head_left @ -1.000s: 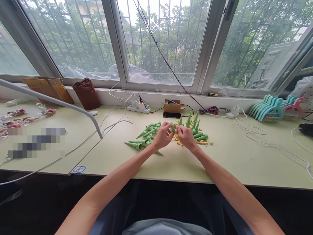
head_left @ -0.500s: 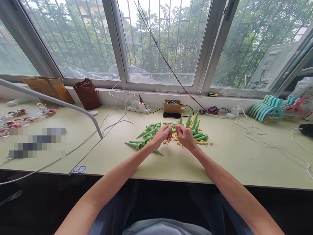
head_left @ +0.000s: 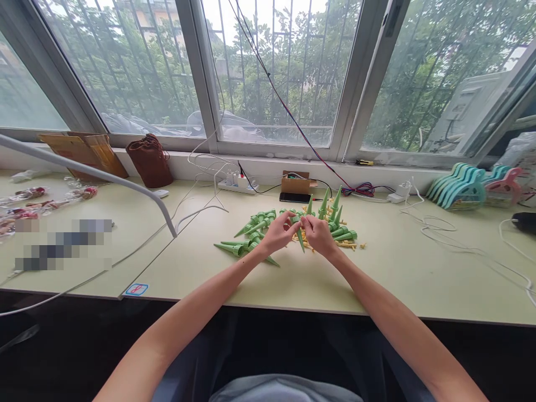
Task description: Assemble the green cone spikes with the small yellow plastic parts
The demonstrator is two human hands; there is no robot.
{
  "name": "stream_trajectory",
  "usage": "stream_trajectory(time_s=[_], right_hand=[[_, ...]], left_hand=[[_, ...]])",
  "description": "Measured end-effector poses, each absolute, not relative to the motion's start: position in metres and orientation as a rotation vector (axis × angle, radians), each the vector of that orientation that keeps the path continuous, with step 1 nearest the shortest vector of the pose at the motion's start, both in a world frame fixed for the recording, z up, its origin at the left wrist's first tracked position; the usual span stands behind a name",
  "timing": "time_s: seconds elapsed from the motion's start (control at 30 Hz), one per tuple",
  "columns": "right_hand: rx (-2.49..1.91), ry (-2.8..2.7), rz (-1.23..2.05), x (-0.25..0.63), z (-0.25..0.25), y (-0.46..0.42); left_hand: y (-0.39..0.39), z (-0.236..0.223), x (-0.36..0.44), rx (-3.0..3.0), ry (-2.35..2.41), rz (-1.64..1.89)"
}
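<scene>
Green plastic spike [head_left: 301, 242] hangs between the two hands, point down and a bit tilted, above the front of the pile on the desk [head_left: 402, 279]; left hand [head_left: 278, 232] has thumb and fingers curled in a loop, pinching it up near the top; right hand [head_left: 320, 234] is bunched up right beside it, fingertips together, can't tell what's in them tho; more green spikes [head_left: 238, 250] lie around to the left, a few upright spikes [head_left: 322, 209] stand behind the right hand; small yellow pegs [head_left: 345, 244] are scattered underneath; smartphone [head_left: 288, 197] lies flat behind it all, by a small cardboard box [head_left: 294, 184].
</scene>
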State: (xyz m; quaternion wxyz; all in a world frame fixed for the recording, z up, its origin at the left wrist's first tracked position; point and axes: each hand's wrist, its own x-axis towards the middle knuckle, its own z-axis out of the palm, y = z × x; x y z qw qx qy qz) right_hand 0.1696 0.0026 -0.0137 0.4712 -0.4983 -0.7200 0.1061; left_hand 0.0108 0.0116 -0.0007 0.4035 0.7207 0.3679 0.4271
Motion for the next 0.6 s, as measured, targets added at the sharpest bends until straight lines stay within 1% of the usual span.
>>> stream_trajectory(time_s=[0.33, 0.6], right_hand=[[-1.244, -1.752, 0.278, 0.1689, -0.0126, 0.0021], [-1.222, -1.743, 0.325, 0.1663, -0.0086, -0.0017]], left_hand=[[0.0110, -0.0007, 0.0126, 2.099, 0.952, 1.192], [0.0103, 0.0009, 0.0134, 2.047, 0.984, 1.229]])
